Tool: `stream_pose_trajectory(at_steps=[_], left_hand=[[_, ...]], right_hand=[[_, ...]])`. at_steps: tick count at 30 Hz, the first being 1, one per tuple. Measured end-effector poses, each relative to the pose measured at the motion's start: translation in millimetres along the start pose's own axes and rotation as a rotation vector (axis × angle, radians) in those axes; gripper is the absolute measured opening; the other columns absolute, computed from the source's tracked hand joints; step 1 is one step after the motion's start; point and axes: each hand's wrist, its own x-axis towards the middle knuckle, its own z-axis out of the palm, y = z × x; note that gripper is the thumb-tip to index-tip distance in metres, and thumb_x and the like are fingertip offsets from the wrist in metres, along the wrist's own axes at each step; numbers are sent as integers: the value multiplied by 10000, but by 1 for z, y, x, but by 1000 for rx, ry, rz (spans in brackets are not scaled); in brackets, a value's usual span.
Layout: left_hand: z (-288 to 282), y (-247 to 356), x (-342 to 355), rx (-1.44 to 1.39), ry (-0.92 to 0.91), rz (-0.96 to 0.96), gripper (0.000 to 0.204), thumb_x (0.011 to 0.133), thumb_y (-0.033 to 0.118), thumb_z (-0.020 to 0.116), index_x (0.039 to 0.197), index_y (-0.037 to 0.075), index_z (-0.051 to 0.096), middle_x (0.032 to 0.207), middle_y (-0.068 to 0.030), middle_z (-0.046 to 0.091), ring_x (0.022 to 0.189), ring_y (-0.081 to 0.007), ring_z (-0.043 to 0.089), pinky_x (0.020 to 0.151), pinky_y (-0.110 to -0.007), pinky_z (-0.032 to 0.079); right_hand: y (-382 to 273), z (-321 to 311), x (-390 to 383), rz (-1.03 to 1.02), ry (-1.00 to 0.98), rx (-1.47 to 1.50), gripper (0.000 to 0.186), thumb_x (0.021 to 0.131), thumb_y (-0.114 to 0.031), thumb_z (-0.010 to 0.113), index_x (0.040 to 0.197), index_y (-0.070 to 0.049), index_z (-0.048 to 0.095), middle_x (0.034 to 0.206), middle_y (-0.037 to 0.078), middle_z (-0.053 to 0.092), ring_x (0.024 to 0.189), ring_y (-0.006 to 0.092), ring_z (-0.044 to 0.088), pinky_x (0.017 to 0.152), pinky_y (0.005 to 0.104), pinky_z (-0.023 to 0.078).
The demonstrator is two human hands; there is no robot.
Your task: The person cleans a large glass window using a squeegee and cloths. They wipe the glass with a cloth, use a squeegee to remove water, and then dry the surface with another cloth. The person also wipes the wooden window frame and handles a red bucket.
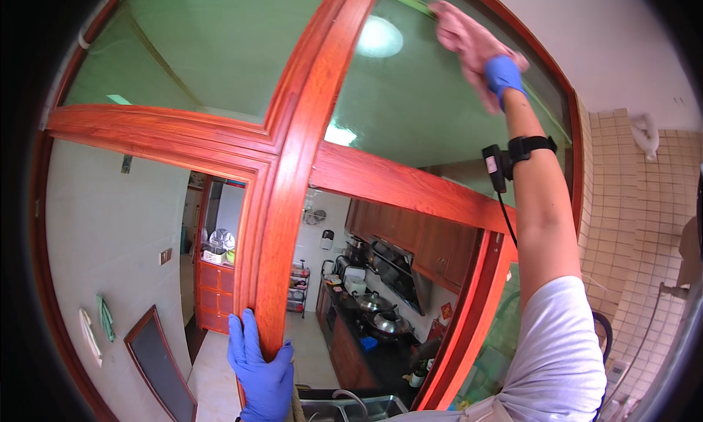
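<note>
High at the upper right, my right hand in a blue glove is closed on a pink cloth, which lies against the upper glass pane near its top edge. The cloth covers most of those fingers. My right arm is stretched up, with a black strap and small device on the forearm. Lower down, my left hand, also blue-gloved, grips the reddish-brown wooden post of the window frame, thumb on one side and fingers on the other.
A wooden crossbar runs below the pane. Through the opening below it are a black counter with lidded pans, wall cabinets and a sink. A tiled wall with a hanging hose stands at the right.
</note>
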Motion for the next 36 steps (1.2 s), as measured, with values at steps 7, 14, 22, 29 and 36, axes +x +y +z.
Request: stream_pose_trajectory(at_steps=[7, 14, 22, 29, 36], left_hand=[[-8, -5, 6, 48, -18, 74, 85, 717, 60, 681, 788, 107, 680, 1464, -229, 305, 1330, -464, 281, 996, -478, 312], [-11, -9, 4, 39, 19, 137, 159, 678, 45, 675, 819, 115, 698, 1459, -229, 319, 1330, -451, 294, 989, -449, 322], [-9, -10, 3, -42, 3, 161, 587, 620, -14, 646, 1196, 95, 615, 1483, -234, 260, 1347, -447, 266, 1062, -453, 266], [3, -3, 5, -256, 72, -178, 889, 634, -69, 616, 1441, 11, 253, 1516, -180, 195, 1410, -310, 190, 1143, -374, 147], [14, 3, 8, -180, 115, -193, 850, 618, -115, 547, 1421, 13, 299, 1472, -142, 312, 1384, -289, 263, 1139, -368, 168]], right_hand=[[-172, -87, -160, 109, -456, -91, 324, 942, -209, 447, 1230, -61, 426, 888, 294, 603, 769, 464, 578, 677, 522, 467], [-131, -200, -285, 116, -530, -291, 455, 949, -231, 461, 1384, -152, 355, 901, 252, 622, 780, 433, 602, 679, 509, 480], [31, -278, -286, 750, -465, -453, 339, 964, -305, 386, 1237, -141, 504, 914, 279, 618, 739, 457, 605, 605, 507, 506], [-60, -210, -227, 722, -442, -124, 389, 912, -363, 469, 1234, -152, 522, 875, 246, 629, 719, 411, 618, 574, 441, 485], [35, -140, -149, -65, -174, -392, 463, 926, -425, 467, 1344, -228, 474, 758, 147, 620, 569, 223, 574, 531, 364, 465]])
